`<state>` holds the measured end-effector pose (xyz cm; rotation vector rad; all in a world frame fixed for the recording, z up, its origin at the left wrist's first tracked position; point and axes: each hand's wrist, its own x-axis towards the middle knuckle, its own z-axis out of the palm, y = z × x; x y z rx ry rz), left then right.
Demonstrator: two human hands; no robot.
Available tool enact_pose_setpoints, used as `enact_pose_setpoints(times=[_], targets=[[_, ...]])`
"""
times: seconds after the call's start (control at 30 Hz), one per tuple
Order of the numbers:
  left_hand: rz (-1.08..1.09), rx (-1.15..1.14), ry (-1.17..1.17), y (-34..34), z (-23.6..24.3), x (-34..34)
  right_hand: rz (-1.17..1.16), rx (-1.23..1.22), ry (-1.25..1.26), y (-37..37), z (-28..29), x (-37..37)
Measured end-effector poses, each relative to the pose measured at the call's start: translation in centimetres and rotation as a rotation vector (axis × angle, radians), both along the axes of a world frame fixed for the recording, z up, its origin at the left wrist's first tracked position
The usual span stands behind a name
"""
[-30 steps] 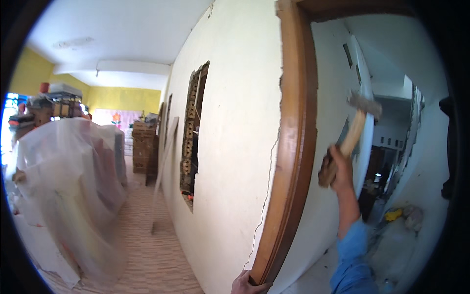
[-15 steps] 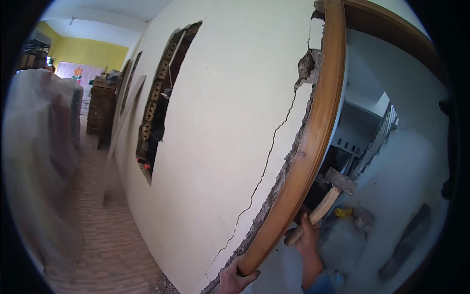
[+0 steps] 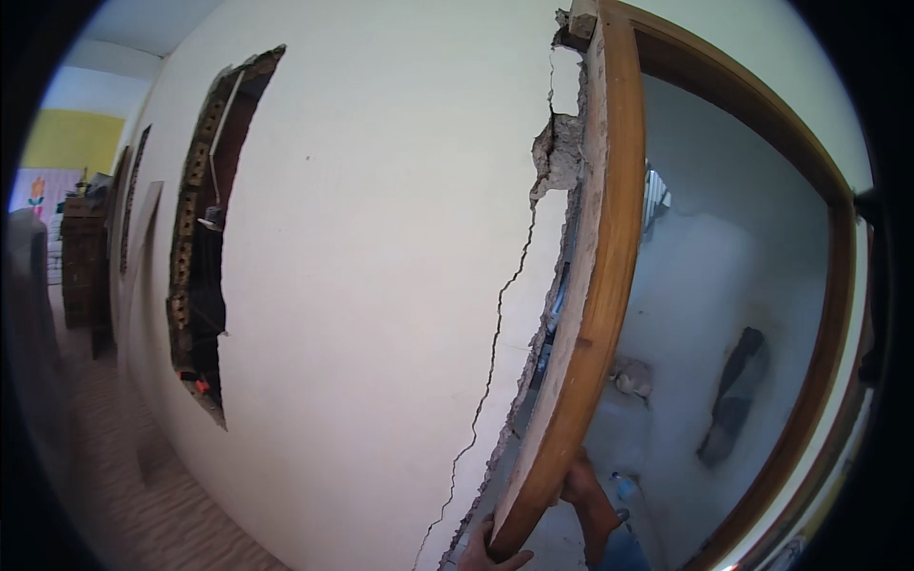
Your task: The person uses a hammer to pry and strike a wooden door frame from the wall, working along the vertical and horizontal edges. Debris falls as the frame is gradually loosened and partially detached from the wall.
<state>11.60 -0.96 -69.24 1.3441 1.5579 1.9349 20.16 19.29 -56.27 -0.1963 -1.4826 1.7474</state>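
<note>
A brown wooden door frame [image 3: 609, 247] stands at a cracked wall, its near upright parted from the broken masonry by a gap. Around the foot of that upright, my left hand [image 3: 487, 554] is closed, thumb on the near side. My right hand [image 3: 577, 479] is on the doorway side, against the back of the upright. The wood covers its fingers, so what they hold cannot be seen. The hammer seen in the earlier frame is out of sight.
The cream wall [image 3: 381, 238] has a long crack and a tall ragged opening [image 3: 200, 257] showing hollow bricks. A plank [image 3: 138, 314] leans farther left beside a brown cabinet [image 3: 86, 262]. Through the doorway are a gouged wall patch [image 3: 733, 400] and a plastic bottle [image 3: 624, 485].
The upright has come away from the wall, and a gap shows behind it. My right hand and the hammer have passed behind the wood. The view has swung right.
</note>
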Motion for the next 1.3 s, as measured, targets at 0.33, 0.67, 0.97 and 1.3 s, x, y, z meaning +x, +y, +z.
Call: enact_pose_setpoints(times=[0.33,0.67,0.97,1.3], targets=[[-0.493,0.182,-0.334,-0.4,3.2,-3.0,0.009,-0.028,-0.028,0.0,-1.0,0.2],[-0.399,0.224,-0.322,-0.3,4.0,-3.0,-0.191,-0.058,-0.045,-1.4,-0.7,-0.7],[-0.367,0.139,-0.198,-0.3,4.4,-2.5,-0.308,-0.038,-0.106,-1.2,-1.4,-0.1],[-0.392,0.142,-0.274,0.0,4.9,-3.0,-0.377,0.047,-0.255,-2.1,-0.3,-0.2]])
